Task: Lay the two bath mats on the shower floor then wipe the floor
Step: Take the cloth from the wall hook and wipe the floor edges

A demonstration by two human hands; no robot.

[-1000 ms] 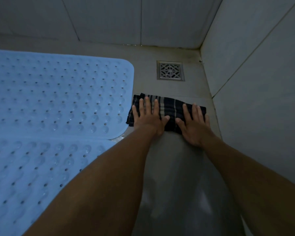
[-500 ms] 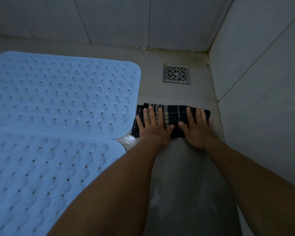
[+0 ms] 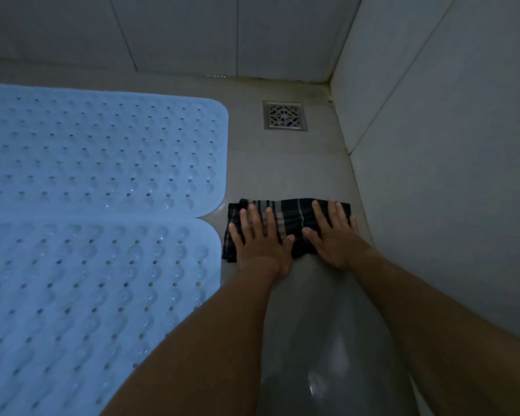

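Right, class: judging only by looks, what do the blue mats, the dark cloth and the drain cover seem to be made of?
Far blue mat and near blue mat: likely soft rubber or PVC, with moulded bumps, punched holes and a slight sheen.
Dark cloth: woven fabric, matte, with pale stripes and folded edges; fibre unclear.
Drain cover: probably steel, a shiny grey patterned grate.

The grey shower floor [image 3: 285, 172] is carrying two blue bath mats, the far mat [image 3: 102, 151] and the near mat [image 3: 81, 295], lying edge to edge. A dark striped cloth [image 3: 288, 216] is lying just beside them, near a metal drain [image 3: 285, 115].
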